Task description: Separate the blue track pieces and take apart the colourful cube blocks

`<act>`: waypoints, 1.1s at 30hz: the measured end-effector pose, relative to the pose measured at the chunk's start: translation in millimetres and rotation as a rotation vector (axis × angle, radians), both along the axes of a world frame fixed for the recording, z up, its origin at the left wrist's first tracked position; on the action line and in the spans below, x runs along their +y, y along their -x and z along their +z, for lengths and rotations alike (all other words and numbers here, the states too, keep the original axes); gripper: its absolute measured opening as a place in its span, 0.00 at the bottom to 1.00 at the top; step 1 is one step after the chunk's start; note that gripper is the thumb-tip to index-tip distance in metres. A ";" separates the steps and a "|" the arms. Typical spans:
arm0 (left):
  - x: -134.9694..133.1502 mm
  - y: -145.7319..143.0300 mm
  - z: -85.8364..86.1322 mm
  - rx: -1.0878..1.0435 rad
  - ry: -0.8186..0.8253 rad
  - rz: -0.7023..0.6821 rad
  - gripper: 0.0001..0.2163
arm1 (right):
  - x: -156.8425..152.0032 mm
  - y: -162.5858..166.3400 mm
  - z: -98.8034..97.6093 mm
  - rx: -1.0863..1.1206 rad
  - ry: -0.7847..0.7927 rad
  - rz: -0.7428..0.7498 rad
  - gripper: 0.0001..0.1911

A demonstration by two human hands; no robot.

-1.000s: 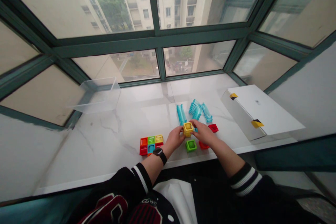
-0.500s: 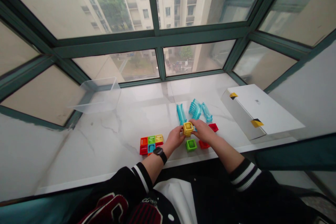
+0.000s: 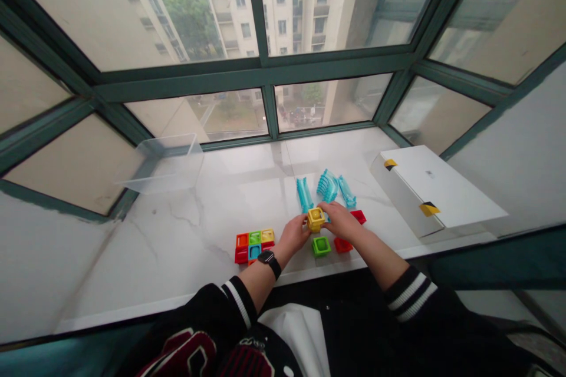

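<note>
Between both hands is a yellow toy block [image 3: 315, 220], hollow and square on top. My left hand [image 3: 295, 233] grips its left side, and my right hand [image 3: 339, 219] closes on its right side. Just below the block, a green block [image 3: 321, 246] stands on the white ledge. Red pieces [image 3: 343, 245] lie beside it, partly behind my right forearm. To the left of my left wrist sits a cluster of coloured blocks [image 3: 254, 245] in red, orange, green, yellow and blue; my wrist hides part of it.
Clear blue track pieces [image 3: 328, 186] lie beyond my hands. A transparent plastic bin [image 3: 170, 179] stands at the back left by the window. On the right is a white box [image 3: 437, 188] with yellow-and-black tape. The ledge's front edge [image 3: 177, 299] runs close to my body.
The view has tilted slightly, so the scene sits a little lower. Both hands keep their hold on the yellow block, with hardly any visible movement.
</note>
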State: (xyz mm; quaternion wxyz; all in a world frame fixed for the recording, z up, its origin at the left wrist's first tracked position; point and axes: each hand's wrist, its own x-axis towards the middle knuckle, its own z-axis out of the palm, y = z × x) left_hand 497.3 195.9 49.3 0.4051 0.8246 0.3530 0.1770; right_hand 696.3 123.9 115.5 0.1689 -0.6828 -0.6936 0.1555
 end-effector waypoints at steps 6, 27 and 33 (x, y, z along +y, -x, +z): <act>0.6 0.0 2.1 0.007 -0.011 0.008 0.20 | 2.5 1.4 1.1 -0.053 -0.005 -0.007 0.26; 5.4 160.5 59.4 -0.145 0.024 0.350 0.15 | -32.7 -46.5 8.6 -0.066 -0.100 -0.050 0.36; -19.5 231.6 50.4 -0.089 -0.033 0.569 0.15 | -36.3 -62.0 -1.6 -0.090 -0.056 -0.075 0.32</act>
